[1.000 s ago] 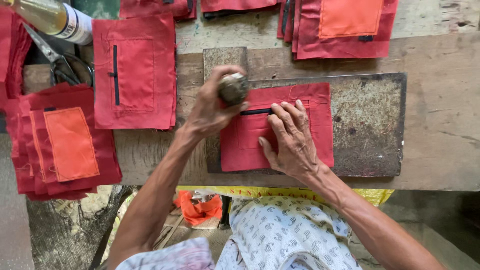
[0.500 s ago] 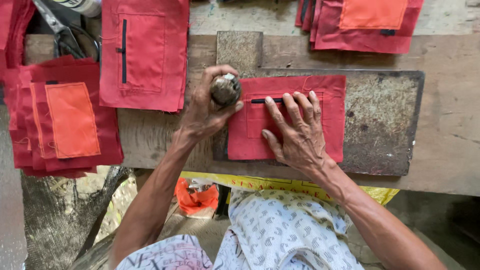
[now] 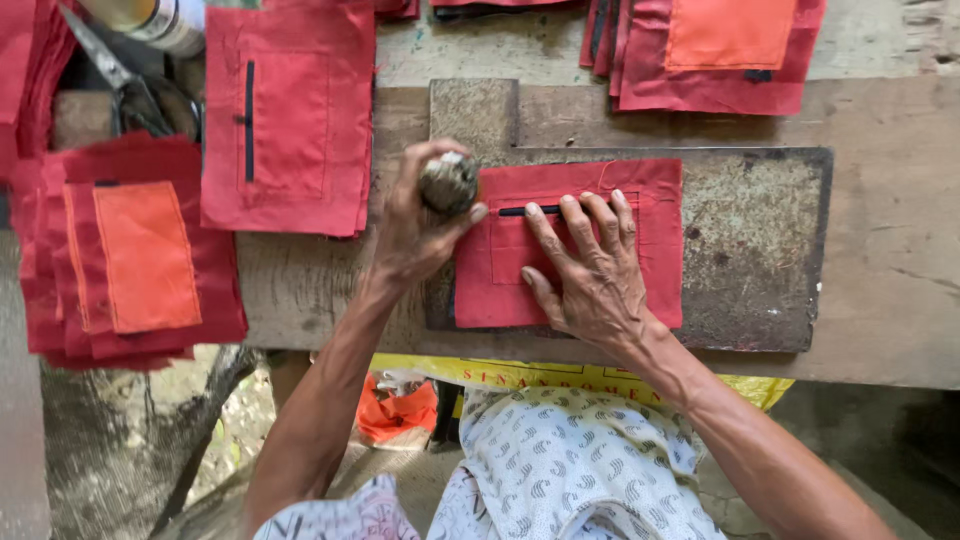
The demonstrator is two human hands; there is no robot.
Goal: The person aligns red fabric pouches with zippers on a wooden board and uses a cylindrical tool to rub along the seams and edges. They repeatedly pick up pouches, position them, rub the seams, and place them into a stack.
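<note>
The left hand (image 3: pixel 415 225) hides most of the rounded tool (image 3: pixel 447 183); scissors (image 3: pixel 120 85) and bottle (image 3: pixel 150 18) run off the top edge.

Scissors (image 3: pixel 120 85) top left; red-orange fabric stack (image 3: pixel 120 260) left; another stack (image 3: pixel 720 55) top right.

Bare metal plate (image 3: pixel 760 250) lay open to the right of the red cloth piece (image 3: pixel 570 240), and bare wood of the counter (image 3: pixel 890 290) beyond it gave free passage. The left was crowded: a stack of red and orange pieces (image 3: pixel 130 260) and another red piece (image 3: pixel 290 120) lay there, with scissors (image 3: pixel 120 85) behind. More stacked pieces (image 3: pixel 720 55) blocked the far right edge.
</note>
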